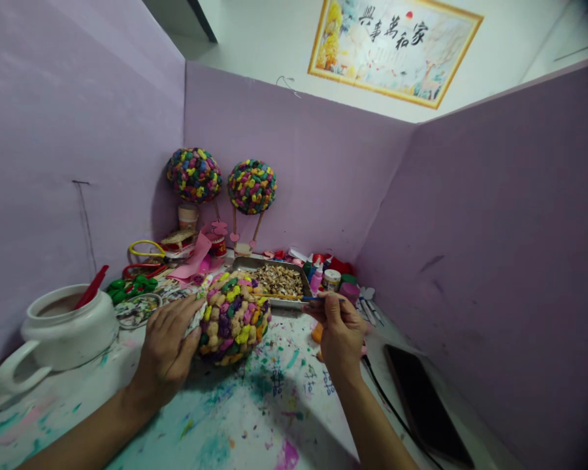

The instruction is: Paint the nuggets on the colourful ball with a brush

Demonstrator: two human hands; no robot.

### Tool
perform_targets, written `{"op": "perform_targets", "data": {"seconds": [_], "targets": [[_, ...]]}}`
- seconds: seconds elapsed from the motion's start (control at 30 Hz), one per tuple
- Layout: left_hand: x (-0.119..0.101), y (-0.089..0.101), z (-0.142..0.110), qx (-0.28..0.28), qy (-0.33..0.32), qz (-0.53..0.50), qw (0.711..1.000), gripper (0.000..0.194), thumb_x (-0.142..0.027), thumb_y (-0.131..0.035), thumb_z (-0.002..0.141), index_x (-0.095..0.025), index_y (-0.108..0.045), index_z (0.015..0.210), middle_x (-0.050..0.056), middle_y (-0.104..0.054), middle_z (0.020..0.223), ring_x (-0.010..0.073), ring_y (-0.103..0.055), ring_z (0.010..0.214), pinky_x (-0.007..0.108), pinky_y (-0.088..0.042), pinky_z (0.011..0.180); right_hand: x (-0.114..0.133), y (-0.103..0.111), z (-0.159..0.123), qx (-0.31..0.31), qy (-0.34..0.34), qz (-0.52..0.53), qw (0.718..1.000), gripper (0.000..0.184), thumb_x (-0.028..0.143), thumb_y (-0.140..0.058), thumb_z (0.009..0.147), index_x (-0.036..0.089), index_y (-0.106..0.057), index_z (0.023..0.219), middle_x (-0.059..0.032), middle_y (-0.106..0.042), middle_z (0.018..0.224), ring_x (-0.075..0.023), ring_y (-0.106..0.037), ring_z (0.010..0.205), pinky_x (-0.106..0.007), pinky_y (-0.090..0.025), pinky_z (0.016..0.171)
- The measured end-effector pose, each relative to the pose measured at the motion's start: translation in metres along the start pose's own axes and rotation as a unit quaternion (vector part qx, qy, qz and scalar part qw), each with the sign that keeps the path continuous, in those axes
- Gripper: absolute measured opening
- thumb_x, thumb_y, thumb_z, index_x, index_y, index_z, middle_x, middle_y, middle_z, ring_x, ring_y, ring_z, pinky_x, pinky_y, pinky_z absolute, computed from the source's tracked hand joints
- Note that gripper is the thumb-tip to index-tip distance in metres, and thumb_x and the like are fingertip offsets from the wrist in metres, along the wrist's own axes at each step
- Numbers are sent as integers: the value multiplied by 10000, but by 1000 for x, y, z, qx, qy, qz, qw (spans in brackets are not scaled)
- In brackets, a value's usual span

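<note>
My left hand [169, 343] is closed on the left side of a ball [235, 320] covered with bumpy, peanut-like pieces. Some pieces are painted yellow, purple, green, pink and orange; others are plain tan. A crumpled white tissue [196, 318] shows between that palm and the ball. In my right hand [340, 329] a thin paintbrush [284, 297] is pinched between thumb and fingers, pointing left. Its tip reaches the ball's right upper side; whether it touches, I cannot tell. Behind the ball lies a metal tray [306, 287] with broken shell pieces [279, 281].
A white mug [73, 333] with a red-handled tool [92, 287] stands left, near scissors [147, 251]. Two finished-looking multicoloured balls [195, 175] [252, 187] stand at the back. Paint bottles [317, 277] and jars [332, 280] sit behind the right hand. A phone [424, 405] and cable [392, 408] lie right.
</note>
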State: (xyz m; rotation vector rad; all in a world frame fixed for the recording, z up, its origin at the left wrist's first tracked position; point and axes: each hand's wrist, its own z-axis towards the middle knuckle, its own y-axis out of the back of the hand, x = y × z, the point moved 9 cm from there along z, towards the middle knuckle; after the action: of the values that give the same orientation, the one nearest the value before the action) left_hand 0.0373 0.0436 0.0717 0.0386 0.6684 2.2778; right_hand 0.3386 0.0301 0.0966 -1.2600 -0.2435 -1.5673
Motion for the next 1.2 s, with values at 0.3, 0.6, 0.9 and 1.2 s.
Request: {"op": "perform_targets", "data": {"seconds": [0.3,0.6,0.9,1.2], "targets": [[0,0,-1,2,5,2,1000,435,-193,-419,940,-220,-451,1373,137,-568,1346,311,-508,1259,516,-343,1077,-7,0,2,-6,-17,35,999,377,529,-822,643,177,-707,716,19,-711,601,-122,-658,482,-249,-580,502],[-1,3,1,-12,0,1,1000,418,-212,-422,943,-215,-474,1358,144,-588,1314,317,-540,1220,512,-361,1062,-3,8,7,-42,-17,53,998,433,571,-805,635,180,-646,733,37,-680,564,-126,-646,480,-266,-569,509],[-4,2,4,-9,-29,6,1000,500,-207,-430,947,-230,-391,1445,190,-573,1302,356,-540,1200,585,-385,1013,-9,7,3,-67,-32,60,995,422,578,-766,664,201,-606,766,56,-667,568,-120,-624,462,-266,-553,500],[-2,2,2,-8,-35,13,999,538,-214,-434,942,-259,-363,1474,169,-577,1299,345,-547,1199,556,-384,1024,28,29,9,-88,78,-32,992,417,604,-661,770,192,-599,777,40,-659,577,-120,-610,430,-252,-511,469]]}}
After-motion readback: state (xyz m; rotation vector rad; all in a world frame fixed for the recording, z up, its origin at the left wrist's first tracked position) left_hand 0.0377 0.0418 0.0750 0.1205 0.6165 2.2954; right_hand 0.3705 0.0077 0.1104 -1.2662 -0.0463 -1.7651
